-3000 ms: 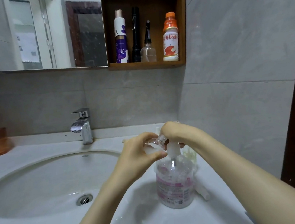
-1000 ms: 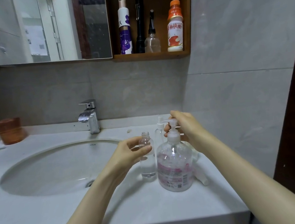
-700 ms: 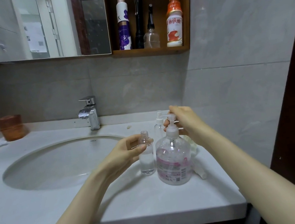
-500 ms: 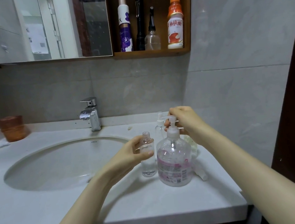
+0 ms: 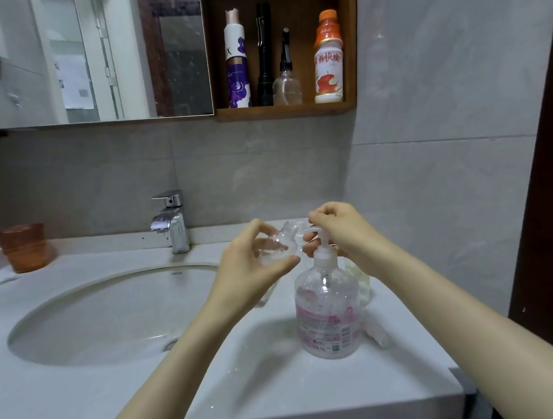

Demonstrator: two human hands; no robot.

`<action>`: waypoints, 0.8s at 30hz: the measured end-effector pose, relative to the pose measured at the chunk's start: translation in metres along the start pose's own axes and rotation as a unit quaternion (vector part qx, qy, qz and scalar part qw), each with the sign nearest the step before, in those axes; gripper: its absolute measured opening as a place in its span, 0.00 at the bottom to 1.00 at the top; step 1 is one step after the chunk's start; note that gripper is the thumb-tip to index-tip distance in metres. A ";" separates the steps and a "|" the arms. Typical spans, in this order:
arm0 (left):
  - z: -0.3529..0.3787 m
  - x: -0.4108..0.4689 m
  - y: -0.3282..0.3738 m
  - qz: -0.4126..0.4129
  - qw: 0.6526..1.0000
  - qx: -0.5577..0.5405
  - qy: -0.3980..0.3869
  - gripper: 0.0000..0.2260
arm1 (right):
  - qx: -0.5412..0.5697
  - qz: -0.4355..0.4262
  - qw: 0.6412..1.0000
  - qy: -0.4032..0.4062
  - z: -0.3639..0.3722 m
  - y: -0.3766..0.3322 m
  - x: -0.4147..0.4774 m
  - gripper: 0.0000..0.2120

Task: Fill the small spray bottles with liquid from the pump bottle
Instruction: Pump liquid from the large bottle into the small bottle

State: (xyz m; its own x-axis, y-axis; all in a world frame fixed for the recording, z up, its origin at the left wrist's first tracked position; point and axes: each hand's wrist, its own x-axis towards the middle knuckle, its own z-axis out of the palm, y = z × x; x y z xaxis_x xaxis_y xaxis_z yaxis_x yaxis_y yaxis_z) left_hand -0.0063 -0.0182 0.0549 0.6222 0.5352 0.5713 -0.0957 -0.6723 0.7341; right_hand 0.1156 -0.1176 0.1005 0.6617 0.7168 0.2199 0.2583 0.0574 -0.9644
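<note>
Two grips at pump bottle (image 5: 328,310), upright on bench (image 5: 289,397): left grip (image 5: 252,269) clasps tilted small spray bottle (image 5: 281,245) beside its nozzle; right grip (image 5: 343,232) pinches its top.

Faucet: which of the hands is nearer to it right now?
Left. The left hand, gripping the small spray bottle, is right of the faucet and lower; the right hand is farther right, atop the pump bottle.
</note>
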 end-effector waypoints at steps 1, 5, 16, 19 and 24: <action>0.000 0.002 0.004 0.012 1.000 0.019 0.010 0.15 | 0.005 0.002 1.000 0.001 0.000 0.000 0.000 0.05; 0.003 0.005 0.006 0.012 0.998 0.048 0.043 0.14 | 0.003 0.003 1.000 -0.003 -0.002 0.001 -0.002 0.06; 0.002 0.004 0.000 -0.022 0.995 0.071 0.063 0.17 | 0.035 0.007 0.999 0.009 -0.001 0.005 -0.004 0.07; 0.004 0.001 -0.002 -0.020 0.995 0.076 0.058 0.15 | 0.055 0.012 0.998 0.012 0.001 0.006 -0.003 0.07; 0.009 0.004 0.001 0.003 0.997 0.065 0.049 0.17 | 0.058 0.007 0.998 0.005 0.004 0.009 -0.001 0.05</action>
State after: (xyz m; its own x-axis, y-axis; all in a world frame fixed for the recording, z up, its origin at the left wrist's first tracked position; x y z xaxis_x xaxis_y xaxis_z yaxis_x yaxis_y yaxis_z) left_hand 0.0029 -0.0220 0.0546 0.5433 0.5742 0.6125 0.0066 -0.7324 0.6808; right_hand 0.1144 -0.1148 0.0906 0.6723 0.7105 0.2077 0.1661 0.1287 -0.9777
